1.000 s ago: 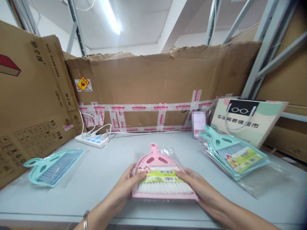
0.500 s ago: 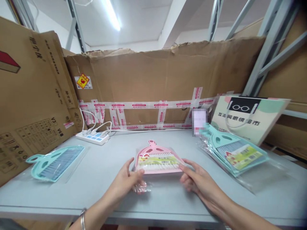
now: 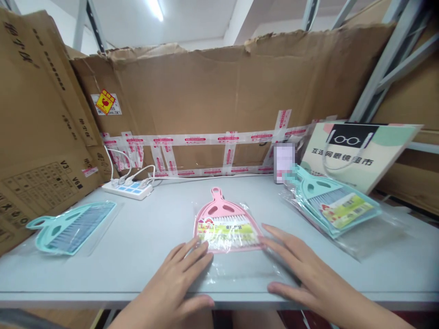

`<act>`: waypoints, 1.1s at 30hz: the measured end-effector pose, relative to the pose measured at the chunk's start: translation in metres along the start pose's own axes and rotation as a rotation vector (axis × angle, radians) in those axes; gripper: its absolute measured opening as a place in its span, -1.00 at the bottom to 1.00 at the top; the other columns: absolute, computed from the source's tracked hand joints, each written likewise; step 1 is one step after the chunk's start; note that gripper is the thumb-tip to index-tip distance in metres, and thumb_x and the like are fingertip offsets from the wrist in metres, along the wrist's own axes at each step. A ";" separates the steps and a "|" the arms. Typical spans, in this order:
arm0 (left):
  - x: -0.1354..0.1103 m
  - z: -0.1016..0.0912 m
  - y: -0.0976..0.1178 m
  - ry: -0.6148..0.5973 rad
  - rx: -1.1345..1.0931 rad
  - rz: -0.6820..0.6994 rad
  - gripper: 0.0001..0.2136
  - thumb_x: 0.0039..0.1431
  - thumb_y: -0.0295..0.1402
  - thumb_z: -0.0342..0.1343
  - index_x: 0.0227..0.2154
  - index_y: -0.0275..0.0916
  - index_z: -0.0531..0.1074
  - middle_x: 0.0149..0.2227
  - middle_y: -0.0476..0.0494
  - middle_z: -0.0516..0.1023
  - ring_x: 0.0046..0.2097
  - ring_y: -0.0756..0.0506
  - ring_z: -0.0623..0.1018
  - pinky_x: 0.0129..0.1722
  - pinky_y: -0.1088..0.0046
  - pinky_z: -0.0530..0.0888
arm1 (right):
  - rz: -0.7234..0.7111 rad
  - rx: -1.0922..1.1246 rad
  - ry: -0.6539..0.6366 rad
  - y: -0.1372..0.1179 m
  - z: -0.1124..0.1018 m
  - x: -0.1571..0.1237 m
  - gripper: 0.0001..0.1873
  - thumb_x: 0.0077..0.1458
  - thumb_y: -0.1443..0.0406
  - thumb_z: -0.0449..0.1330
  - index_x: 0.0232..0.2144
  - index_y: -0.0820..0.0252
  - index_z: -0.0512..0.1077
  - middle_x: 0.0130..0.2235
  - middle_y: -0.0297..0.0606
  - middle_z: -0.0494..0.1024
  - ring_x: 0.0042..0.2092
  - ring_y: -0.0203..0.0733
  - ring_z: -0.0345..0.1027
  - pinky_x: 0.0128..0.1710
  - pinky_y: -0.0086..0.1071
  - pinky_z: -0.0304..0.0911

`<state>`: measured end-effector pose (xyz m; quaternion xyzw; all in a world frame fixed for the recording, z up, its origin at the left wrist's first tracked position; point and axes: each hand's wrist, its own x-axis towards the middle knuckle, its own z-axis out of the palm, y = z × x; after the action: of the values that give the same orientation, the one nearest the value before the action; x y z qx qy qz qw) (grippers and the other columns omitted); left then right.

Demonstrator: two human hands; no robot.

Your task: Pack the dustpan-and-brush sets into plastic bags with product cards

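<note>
Head view: a grey table (image 3: 161,224) spans the scene, backed by a long cardboard panel (image 3: 212,91) crossed with red-and-white tape. At left stands a printed carton (image 3: 44,114); at right, a paper bag (image 3: 380,146) bearing a glasses emblem leans behind a stack of teal dustpan sets (image 3: 338,208) in clear wrapping. A pink dustpan set (image 3: 228,221), bagged in clear plastic, lies at the middle of the table toward the front edge, its handle pointing to the cardboard and a green-and-white label across its pale brush. A single teal dustpan set (image 3: 72,228) lies near the carton. Both hands are palm down with fingers spread, gripping nothing: the left hand (image 3: 180,274) rests its fingertips at the pink set's lower left corner, the right hand (image 3: 303,265) at its lower right corner. Behind, a white power strip (image 3: 128,188) holds several plugs; smallest, a red-and-yellow sticker (image 3: 105,101) marks the panel.
</note>
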<state>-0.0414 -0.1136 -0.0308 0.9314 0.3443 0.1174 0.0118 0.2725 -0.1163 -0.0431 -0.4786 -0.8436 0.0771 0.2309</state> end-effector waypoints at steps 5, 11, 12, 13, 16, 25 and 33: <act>-0.005 0.007 0.002 0.070 0.146 0.084 -0.35 0.07 -0.17 0.10 0.19 -0.21 0.03 0.13 -0.22 0.30 0.13 -0.20 0.33 0.05 0.15 0.34 | -0.234 -0.157 -0.049 0.001 0.004 -0.013 -0.29 0.03 0.07 0.14 0.20 0.00 0.04 0.14 -0.24 0.25 0.10 -0.01 0.21 -0.02 -0.18 0.31; -0.015 0.015 0.003 0.266 0.263 0.195 -0.60 0.15 -0.31 0.03 0.06 -0.27 0.27 -0.01 -0.15 0.47 0.03 -0.08 0.44 0.00 0.37 0.41 | -0.400 -0.224 0.171 -0.004 0.011 -0.024 -0.27 0.01 0.20 0.20 0.20 0.05 0.04 0.02 -0.25 0.41 -0.05 -0.10 0.39 -0.14 -0.33 0.41; -0.018 0.018 0.003 0.305 0.279 0.209 -0.63 0.17 -0.34 0.02 0.04 -0.29 0.29 -0.03 -0.14 0.49 0.03 -0.07 0.44 0.00 0.40 0.40 | -0.420 -0.200 0.193 -0.003 0.012 -0.026 -0.32 0.02 0.25 0.20 0.19 0.07 0.09 -0.01 -0.25 0.44 -0.06 -0.11 0.40 -0.14 -0.35 0.41; -0.021 0.020 0.002 0.336 0.288 0.223 -0.66 0.18 -0.39 -0.01 0.02 -0.30 0.31 -0.04 -0.13 0.50 0.02 -0.06 0.44 0.01 0.41 0.39 | -0.436 -0.170 0.214 -0.003 0.014 -0.028 -0.37 0.03 0.31 0.19 0.16 0.09 0.15 -0.04 -0.24 0.47 -0.07 -0.13 0.40 -0.14 -0.38 0.40; -0.028 0.027 0.002 0.398 0.263 0.228 -0.66 0.16 -0.54 -0.07 0.01 -0.28 0.33 -0.06 -0.10 0.51 0.01 -0.04 0.45 0.07 0.37 0.32 | -0.464 -0.049 0.271 -0.005 0.017 -0.032 -0.53 0.02 0.43 0.15 0.02 0.12 0.33 -0.14 -0.23 0.54 -0.14 -0.18 0.44 -0.19 -0.43 0.41; -0.005 0.023 0.026 0.593 -0.126 -0.258 -0.88 0.14 -0.51 -0.01 -0.31 -0.21 0.39 -0.45 -0.06 0.44 -0.43 0.01 0.46 -0.40 0.49 0.43 | 0.102 0.216 0.323 -0.033 0.024 -0.008 -0.88 0.13 0.28 0.04 -0.43 0.12 0.32 -0.42 -0.29 0.42 -0.41 -0.28 0.37 -0.43 -0.44 0.34; 0.015 0.029 0.022 0.527 -0.074 -0.605 -0.86 0.15 -0.26 -0.04 -0.47 -0.18 0.24 -0.29 -0.16 0.38 -0.08 -0.25 0.42 -0.23 0.16 0.39 | 0.345 0.065 0.292 -0.032 0.038 0.012 -0.75 0.13 0.11 -0.08 -0.37 0.12 0.26 -0.37 -0.20 0.41 -0.37 -0.11 0.37 -0.41 -0.24 0.30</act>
<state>-0.0095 -0.1188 -0.0537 0.7249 0.5899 0.3557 -0.0092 0.2249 -0.1199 -0.0620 -0.6141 -0.7041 0.0724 0.3491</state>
